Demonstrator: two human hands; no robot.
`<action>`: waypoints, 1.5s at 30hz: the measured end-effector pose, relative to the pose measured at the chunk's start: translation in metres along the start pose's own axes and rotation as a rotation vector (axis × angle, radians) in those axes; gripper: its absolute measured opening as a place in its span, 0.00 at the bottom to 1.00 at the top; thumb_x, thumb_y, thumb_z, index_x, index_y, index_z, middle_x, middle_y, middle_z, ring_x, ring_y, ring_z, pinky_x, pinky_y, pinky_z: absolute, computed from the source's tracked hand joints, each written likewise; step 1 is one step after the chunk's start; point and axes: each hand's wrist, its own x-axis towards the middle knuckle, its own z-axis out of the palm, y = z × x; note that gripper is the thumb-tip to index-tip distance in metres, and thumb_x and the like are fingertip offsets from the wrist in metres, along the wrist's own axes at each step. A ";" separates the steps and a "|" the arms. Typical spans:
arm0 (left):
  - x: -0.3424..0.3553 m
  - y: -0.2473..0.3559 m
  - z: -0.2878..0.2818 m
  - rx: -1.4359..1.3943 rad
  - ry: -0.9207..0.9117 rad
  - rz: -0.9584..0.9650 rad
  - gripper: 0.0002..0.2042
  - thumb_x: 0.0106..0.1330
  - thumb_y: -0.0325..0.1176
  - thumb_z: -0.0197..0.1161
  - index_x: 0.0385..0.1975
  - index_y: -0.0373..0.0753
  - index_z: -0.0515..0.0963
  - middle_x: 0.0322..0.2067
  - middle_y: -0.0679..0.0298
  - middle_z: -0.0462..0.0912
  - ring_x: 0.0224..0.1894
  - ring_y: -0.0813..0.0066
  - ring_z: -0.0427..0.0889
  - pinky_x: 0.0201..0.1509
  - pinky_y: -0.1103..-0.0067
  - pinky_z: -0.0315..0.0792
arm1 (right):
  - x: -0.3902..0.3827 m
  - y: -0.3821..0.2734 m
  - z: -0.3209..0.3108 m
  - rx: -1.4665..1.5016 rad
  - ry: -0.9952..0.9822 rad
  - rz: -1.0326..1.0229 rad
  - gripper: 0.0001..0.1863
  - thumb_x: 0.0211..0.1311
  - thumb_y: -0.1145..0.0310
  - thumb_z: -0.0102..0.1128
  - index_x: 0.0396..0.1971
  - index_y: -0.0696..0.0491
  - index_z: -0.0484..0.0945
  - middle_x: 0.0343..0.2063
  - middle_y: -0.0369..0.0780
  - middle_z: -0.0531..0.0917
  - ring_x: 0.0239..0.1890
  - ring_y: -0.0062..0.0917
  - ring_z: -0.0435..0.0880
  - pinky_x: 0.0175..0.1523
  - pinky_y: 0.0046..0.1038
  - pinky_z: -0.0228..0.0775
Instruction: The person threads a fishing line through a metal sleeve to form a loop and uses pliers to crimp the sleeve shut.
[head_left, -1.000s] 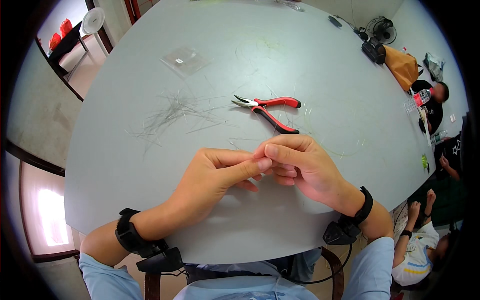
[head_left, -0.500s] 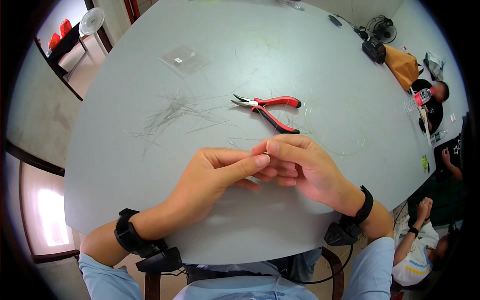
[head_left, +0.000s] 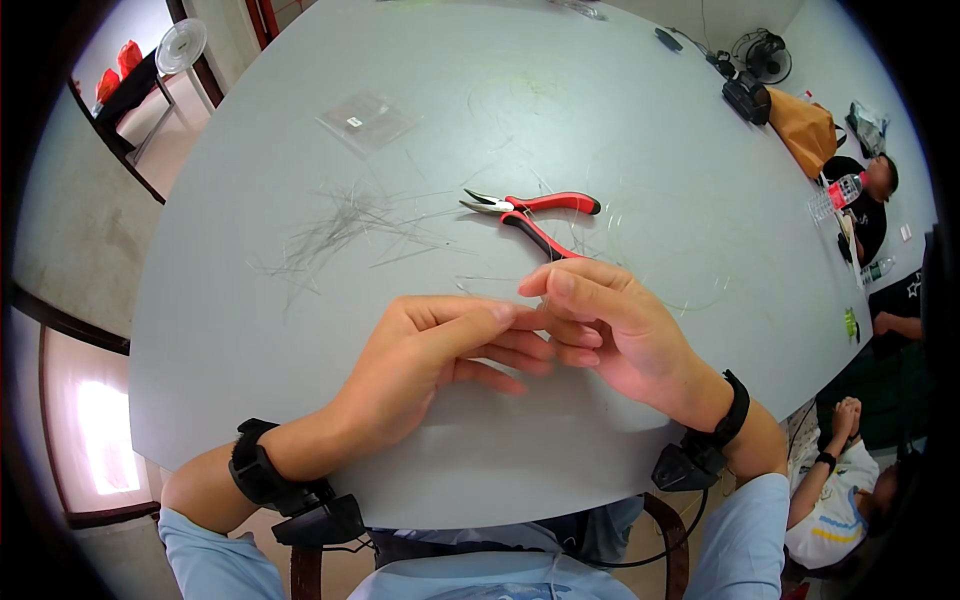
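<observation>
My left hand (head_left: 425, 345) and my right hand (head_left: 625, 320) meet over the near middle of the table, fingertips close together. On the left, the thumb lies against the side of the forefinger while the other fingers stretch out apart. My right thumb and forefinger are pinched together, the remaining fingers curled below. Whatever lies between the fingers is too thin or too hidden to make out. Just beyond them are bent-nose pliers (head_left: 530, 205) with red and black handles, jaws toward the left. A loose pile of fine wire-like pieces (head_left: 350, 228) spreads left of the pliers.
A clear plastic bag (head_left: 367, 122) lies farther back on the grey table (head_left: 250, 370). Along the right edge stand a black case (head_left: 747, 98), an orange-brown bag (head_left: 800, 130) and a water bottle (head_left: 838, 197). Other people sit on the right side.
My left thumb has drawn back from the fingertip along the forefinger. My right thumb and forefinger have risen slightly away from the left hand. The pliers have not moved.
</observation>
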 end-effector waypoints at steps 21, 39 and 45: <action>0.001 -0.006 0.000 -0.047 -0.076 0.099 0.12 0.66 0.33 0.53 0.40 0.31 0.76 0.31 0.61 0.78 0.35 0.72 0.78 0.42 0.75 0.74 | -0.003 0.001 0.003 -0.147 -0.038 -0.045 0.11 0.61 0.65 0.55 0.35 0.55 0.81 0.28 0.32 0.81 0.25 0.10 0.73 0.22 0.12 0.54; -0.003 -0.003 -0.001 -0.031 -0.063 0.110 0.11 0.63 0.32 0.56 0.38 0.30 0.79 0.30 0.59 0.81 0.30 0.78 0.77 0.40 0.81 0.72 | 0.003 0.007 -0.003 -0.194 -0.182 -0.164 0.13 0.63 0.66 0.50 0.39 0.58 0.79 0.30 0.37 0.81 0.27 0.14 0.75 0.26 0.16 0.61; -0.004 0.000 0.002 0.073 -0.038 0.105 0.09 0.61 0.29 0.56 0.32 0.29 0.80 0.27 0.60 0.80 0.30 0.77 0.76 0.38 0.81 0.70 | 0.002 0.004 -0.006 -0.196 -0.158 -0.158 0.12 0.62 0.66 0.52 0.35 0.59 0.80 0.26 0.35 0.79 0.24 0.14 0.71 0.26 0.16 0.61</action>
